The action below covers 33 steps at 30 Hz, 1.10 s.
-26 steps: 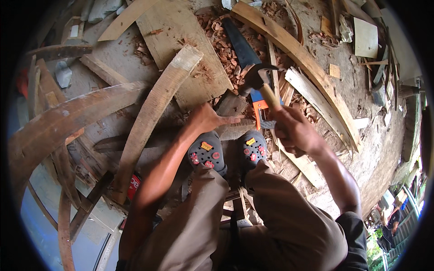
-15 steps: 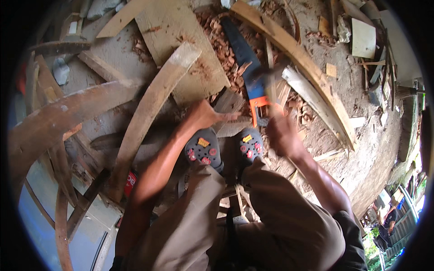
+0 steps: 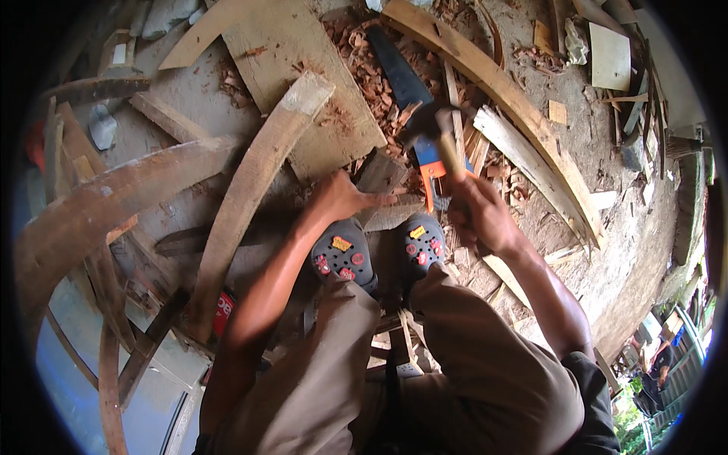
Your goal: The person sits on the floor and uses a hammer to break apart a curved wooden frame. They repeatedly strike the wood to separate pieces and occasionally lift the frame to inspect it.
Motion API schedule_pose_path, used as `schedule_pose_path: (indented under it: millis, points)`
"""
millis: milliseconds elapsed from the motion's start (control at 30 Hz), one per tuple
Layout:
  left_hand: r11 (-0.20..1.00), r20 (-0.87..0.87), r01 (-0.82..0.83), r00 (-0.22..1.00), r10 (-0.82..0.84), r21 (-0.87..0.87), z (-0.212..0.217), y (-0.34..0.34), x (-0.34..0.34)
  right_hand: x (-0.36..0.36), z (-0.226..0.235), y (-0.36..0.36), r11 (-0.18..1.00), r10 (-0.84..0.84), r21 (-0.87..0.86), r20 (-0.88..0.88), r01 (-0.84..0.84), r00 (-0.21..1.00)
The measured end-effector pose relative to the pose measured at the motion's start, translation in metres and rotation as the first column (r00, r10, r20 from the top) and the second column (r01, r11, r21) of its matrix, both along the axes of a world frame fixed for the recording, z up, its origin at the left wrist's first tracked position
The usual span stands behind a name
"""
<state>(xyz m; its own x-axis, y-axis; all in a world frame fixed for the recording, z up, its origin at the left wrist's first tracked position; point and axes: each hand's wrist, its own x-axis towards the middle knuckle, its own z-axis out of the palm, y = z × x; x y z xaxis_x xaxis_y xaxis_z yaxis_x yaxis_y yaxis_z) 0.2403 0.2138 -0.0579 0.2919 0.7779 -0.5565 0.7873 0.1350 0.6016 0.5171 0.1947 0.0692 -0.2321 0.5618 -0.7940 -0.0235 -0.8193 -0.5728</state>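
My right hand (image 3: 485, 216) is closed round the pale wooden handle of a hammer (image 3: 453, 158). The hammer's dark, slightly blurred head is over the blade of a handsaw (image 3: 398, 72), which lies on wood shavings with its orange and black handle toward me. Just in front of my shoes, my left hand (image 3: 339, 199) grips a short wood block (image 3: 383, 173), its thumb stretched along the near side; its other fingers are partly hidden. Beneath the block shows another cut wood piece (image 3: 394, 216).
Curved wooden beams (image 3: 254, 182) lean and lie at the left, with another curved beam (image 3: 500, 91) at the far right. A flat board (image 3: 303, 91) lies ahead. My clogs (image 3: 343, 250) stand close behind the block. Reddish shavings (image 3: 356, 53) and offcuts litter the ground.
The hammer and my right hand were smeared by motion and now show more plainly, the hand slightly farther right. My left hand stays on the block.
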Motion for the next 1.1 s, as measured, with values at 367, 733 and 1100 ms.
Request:
schedule_pose_path:
  millis: [367, 733, 1100]
  points:
    - [0.926, -0.141, 0.028, 0.986, -0.088, -0.377, 0.025, 0.021, 0.010, -0.016, -0.013, 0.000, 0.959, 0.009, 0.276, 0.208, -0.067, 0.978]
    - [0.989, -0.026, 0.015, 0.999, -0.019, -0.146, 0.002, 0.000, -0.002, 0.006, -0.009, 0.010, 0.972, 0.216, -0.111, 0.069, -0.207, 0.974]
    - [0.942, -0.317, 0.198, 0.942, -0.107, 0.272, 0.060, -0.020, 0.036, 0.001, -0.021, -0.035, 0.972, -0.211, -0.076, 0.129, 0.222, 0.969]
